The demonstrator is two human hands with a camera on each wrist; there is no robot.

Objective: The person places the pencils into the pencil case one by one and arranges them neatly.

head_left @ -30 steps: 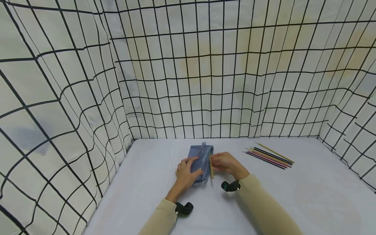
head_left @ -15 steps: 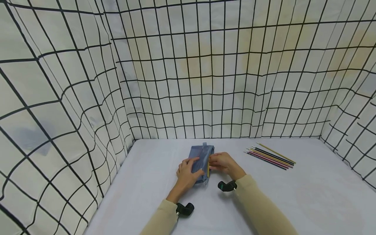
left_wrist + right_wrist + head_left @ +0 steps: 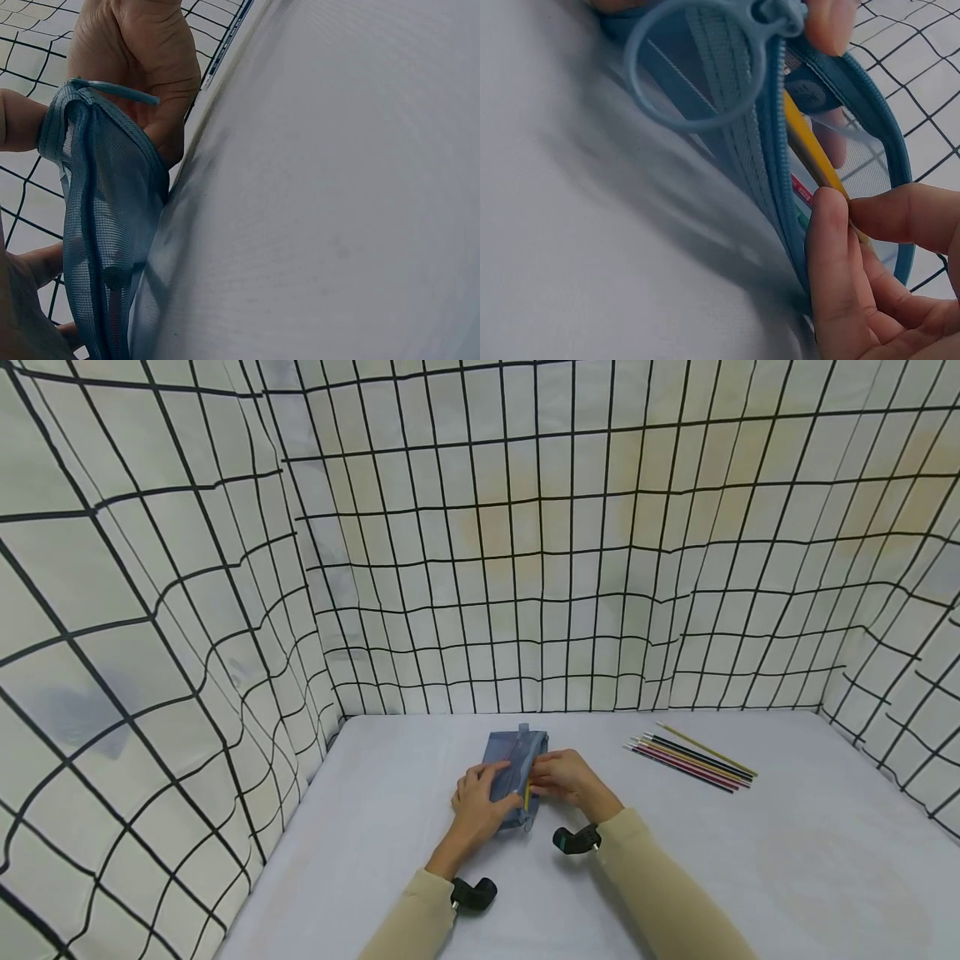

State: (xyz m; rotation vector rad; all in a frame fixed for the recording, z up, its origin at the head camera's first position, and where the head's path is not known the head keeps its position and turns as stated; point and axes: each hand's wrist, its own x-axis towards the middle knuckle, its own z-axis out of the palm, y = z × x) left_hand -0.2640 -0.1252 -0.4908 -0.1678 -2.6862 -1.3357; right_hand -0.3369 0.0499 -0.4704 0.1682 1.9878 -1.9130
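Observation:
A blue mesh pencil case (image 3: 501,748) lies on the white table with its zipper side turned to the right. My left hand (image 3: 474,797) grips its near left part, thumb at the zipper edge (image 3: 780,142) and fingers spread over the top. In the right wrist view the mouth gapes, with a large zipper ring (image 3: 633,64) hanging in front. My right hand (image 3: 564,778) pinches a yellow pencil (image 3: 815,146) between thumb and index finger at the opening. Most of that pencil lies within the case, alongside a red item (image 3: 802,190) partly hidden by the zipper edge.
Several pencils (image 3: 690,762), black, yellow and reddish, lie in a slanted bundle on the white table (image 3: 675,868) to the right. One yellow pencil (image 3: 707,749) lies slightly apart behind them. A black grid net (image 3: 480,606) over white sheeting encloses the back and sides.
My right hand has moved left, taking the yellow pencil from beside the case into its opening, so less of it shows. My left hand keeps its grip on the case.

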